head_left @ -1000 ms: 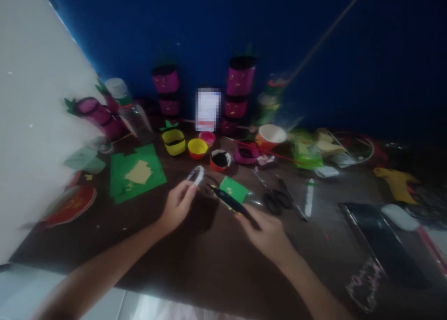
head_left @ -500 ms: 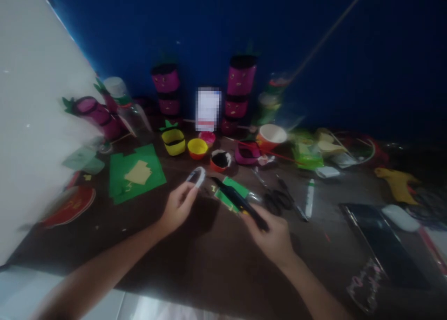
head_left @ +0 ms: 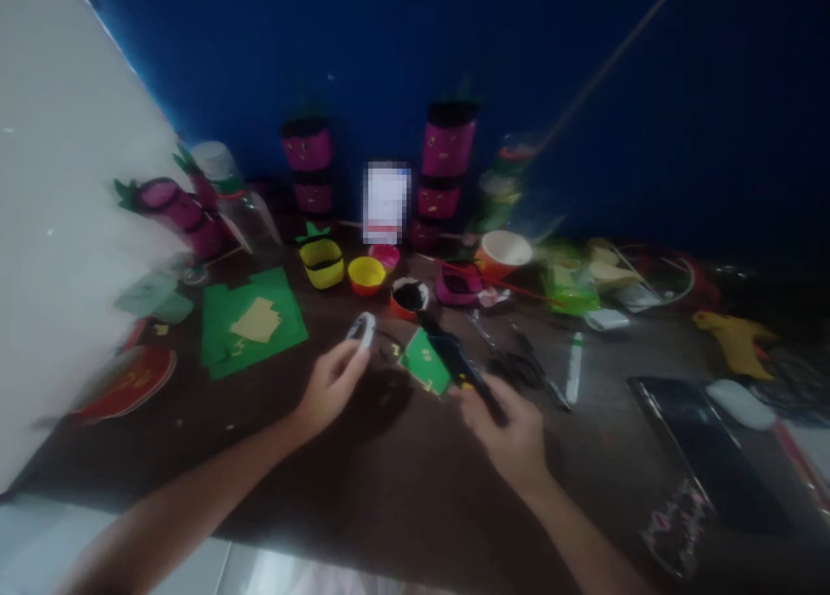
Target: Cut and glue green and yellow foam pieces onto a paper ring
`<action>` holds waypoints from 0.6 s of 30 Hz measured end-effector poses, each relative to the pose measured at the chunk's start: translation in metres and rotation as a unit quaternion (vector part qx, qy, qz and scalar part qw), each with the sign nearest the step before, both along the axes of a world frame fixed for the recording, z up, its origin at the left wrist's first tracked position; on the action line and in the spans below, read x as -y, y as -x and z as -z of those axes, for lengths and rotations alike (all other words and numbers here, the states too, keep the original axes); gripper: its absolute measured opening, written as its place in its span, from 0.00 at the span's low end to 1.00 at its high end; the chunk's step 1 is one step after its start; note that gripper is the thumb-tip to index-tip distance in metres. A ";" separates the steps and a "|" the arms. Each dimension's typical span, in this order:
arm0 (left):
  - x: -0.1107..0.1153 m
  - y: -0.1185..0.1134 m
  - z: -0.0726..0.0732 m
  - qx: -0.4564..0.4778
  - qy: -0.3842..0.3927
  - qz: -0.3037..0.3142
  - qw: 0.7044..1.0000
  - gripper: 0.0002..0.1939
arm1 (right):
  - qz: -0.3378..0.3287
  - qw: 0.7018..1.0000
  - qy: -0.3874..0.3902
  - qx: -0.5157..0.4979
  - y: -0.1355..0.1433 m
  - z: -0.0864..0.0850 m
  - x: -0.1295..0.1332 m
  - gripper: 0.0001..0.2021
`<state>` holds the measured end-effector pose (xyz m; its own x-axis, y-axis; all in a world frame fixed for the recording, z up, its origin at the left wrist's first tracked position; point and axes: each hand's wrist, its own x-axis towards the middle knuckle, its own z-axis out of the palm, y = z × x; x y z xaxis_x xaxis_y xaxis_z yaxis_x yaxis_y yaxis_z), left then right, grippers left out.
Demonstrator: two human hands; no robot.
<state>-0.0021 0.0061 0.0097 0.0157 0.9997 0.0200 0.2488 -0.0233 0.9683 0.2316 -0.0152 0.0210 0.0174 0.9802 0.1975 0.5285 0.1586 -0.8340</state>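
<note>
My left hand (head_left: pixel 334 386) pinches a thin white ring (head_left: pixel 367 329), tilted up above the table; its material is hard to make out. In my right hand (head_left: pixel 512 426) is a black utility knife (head_left: pixel 457 361) with a yellow part near the grip. Its tip points forward and left, apart from the ring. Beneath the knife lies a small green sheet (head_left: pixel 424 361) with tiny pale cutouts. Just beyond it stands a small cup (head_left: pixel 410 299) with a dark inside and a ragged white rim.
A large green sheet (head_left: pixel 217 335) with pale yellow paper (head_left: pixel 259 320) lies left. Scissors (head_left: pixel 515 370), a marker (head_left: pixel 574 368) and a dark tablet-like slab (head_left: pixel 706 439) lie right. Cups, a bottle (head_left: pixel 243 206), purple figures (head_left: pixel 447 150) and a lit screen (head_left: pixel 386 204) stand behind.
My right hand has drawn the knife a little to the right, away from the ring. The ring has turned slightly in my left hand and now looks narrower.
</note>
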 end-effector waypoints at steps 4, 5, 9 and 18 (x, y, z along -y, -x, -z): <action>0.001 0.000 0.002 0.013 -0.001 0.025 1.000 0.16 | 0.032 0.993 0.054 -0.102 -0.001 -0.002 -0.003 0.12; 0.001 0.000 0.001 0.013 -0.003 0.028 1.000 0.16 | 0.037 0.991 0.060 -0.117 -0.001 -0.003 -0.004 0.13; 0.001 -0.002 -0.008 0.005 -0.008 -0.005 1.000 0.15 | 0.037 0.986 0.077 -0.142 -0.001 -0.003 -0.006 0.13; -0.002 -0.003 -0.012 0.021 0.029 -0.049 0.998 0.15 | -0.001 0.990 0.063 -0.123 0.001 0.000 -0.003 0.11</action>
